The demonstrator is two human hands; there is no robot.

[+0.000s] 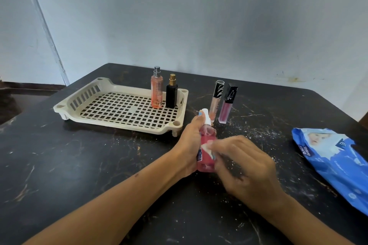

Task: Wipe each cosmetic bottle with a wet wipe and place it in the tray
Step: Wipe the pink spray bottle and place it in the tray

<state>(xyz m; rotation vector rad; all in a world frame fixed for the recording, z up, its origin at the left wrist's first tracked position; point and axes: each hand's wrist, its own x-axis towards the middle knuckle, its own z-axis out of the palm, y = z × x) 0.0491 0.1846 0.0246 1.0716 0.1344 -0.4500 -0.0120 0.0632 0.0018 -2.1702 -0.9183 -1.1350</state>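
Our left hand [189,145] grips the pink plastic spray bottle [206,157] upright at the table's centre, at five o'clock from the cream slotted tray [127,123]. Our right hand [245,165] pinches the white wet wipe [207,148] against it. We should turn the bottle slowly, wiping every side.

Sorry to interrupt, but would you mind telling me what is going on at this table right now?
A person is cleaning cosmetic bottles. The left hand grips a pink spray bottle upright, while the right hand rubs a white wet wipe against its side. Two bottles, a peach spray bottle and a black perfume bottle, already stand in the cream tray. Two lip gloss tubes wait on the table beside it, and the blue wipes pack lies to the right.
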